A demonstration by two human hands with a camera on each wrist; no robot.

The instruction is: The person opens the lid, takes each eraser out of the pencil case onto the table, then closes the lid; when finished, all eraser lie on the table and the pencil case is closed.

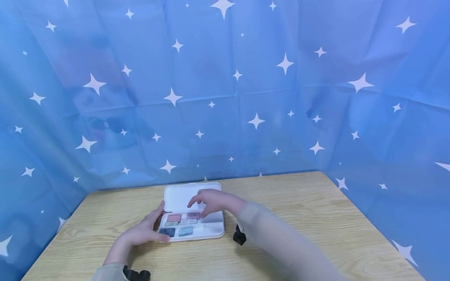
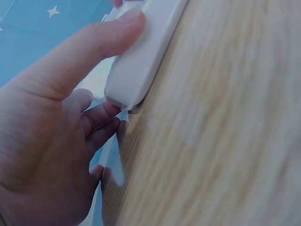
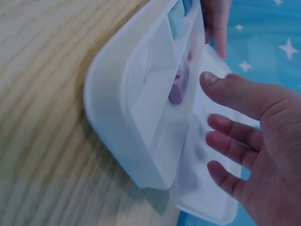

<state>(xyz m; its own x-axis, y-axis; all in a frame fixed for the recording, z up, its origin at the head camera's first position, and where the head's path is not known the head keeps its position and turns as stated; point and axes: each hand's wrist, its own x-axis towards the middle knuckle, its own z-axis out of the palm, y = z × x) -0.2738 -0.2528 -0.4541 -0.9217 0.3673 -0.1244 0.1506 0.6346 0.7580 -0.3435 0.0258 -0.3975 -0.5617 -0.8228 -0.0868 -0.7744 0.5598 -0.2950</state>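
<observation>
A white hinged plastic case point(image 1: 213, 230) lies open on the table, its lid point(image 1: 175, 197) folded back toward the curtain. Small coloured blocks sit in its left and middle compartments, among them a pink block point(image 1: 174, 218), a purple block point(image 3: 178, 88), a dark blue block point(image 1: 168, 232) and a light blue block point(image 1: 185, 231). My left hand point(image 1: 144, 230) holds the case's left end, thumb on the front edge and fingers along the left side. Above the case hovers my right hand point(image 1: 213, 201), fingers apart and loosely bent, with nothing between them.
The wooden table point(image 1: 316, 218) extends on both sides of the case. Behind and beside it hangs a blue curtain point(image 1: 211, 128) with white stars. Each wrist carries a black camera mount, such as the right one point(image 1: 239, 235).
</observation>
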